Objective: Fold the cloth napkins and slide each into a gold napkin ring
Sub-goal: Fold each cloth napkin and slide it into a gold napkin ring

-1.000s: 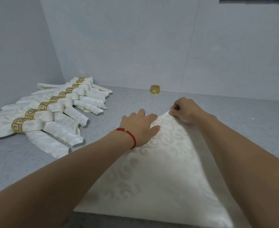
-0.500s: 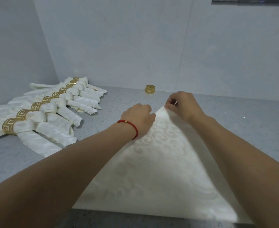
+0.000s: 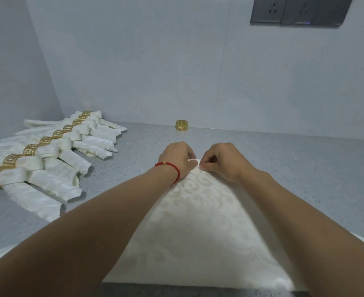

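Napkin (image 3: 198, 221) work sits at the far corner now: the cream cloth lies flat on the counter (image 3: 294, 168) in front of you, its point aimed away, and both hands meet at that tip. Your left hand (image 3: 177, 158) has its fingers curled onto the corner, and your right hand (image 3: 218, 162) pinches the same corner between thumb and fingertips. Keep the two pinches close together and level, so the corner lifts or rolls as one piece, not twisted. Judging by the layout, the fold starts from this point, so press each crease flat before you go on, and keep the near edge square to the counter's front.

One loose gold napkin ring (image 3: 181, 125) stands by the back wall, well apart from the cloth. You will need to reach for it once the folding is done. At the left lies a row of finished napkins (image 3: 54, 155), each in its ring; I count about eight, though the far ones overlap too much to be sure.
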Tool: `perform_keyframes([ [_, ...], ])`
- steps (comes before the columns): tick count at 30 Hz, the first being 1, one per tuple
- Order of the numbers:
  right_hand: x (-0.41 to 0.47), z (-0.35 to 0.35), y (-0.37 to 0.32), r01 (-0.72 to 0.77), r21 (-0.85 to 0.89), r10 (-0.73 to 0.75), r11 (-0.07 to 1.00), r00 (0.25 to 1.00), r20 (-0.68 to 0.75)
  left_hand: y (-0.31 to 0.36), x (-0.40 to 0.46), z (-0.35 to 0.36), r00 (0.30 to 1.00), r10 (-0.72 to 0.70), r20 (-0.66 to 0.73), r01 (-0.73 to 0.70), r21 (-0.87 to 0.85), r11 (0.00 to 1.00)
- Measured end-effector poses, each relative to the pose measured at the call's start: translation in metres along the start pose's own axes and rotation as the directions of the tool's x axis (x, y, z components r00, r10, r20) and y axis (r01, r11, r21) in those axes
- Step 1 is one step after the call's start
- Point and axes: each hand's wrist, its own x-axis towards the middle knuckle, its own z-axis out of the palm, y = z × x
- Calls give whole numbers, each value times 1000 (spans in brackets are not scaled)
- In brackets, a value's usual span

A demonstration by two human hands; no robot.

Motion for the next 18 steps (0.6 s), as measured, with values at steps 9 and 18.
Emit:
perform_keyframes([
  [9, 13, 0, 26, -111, -23, 111, 994, 994, 15, 5, 14, -7, 992, 117, 46, -124, 202, 971],
  [18, 2, -2, 7, 104, -369, -128, 923, 991, -43, 2, 14, -21, 891, 432, 137, -449, 395, 801],
])
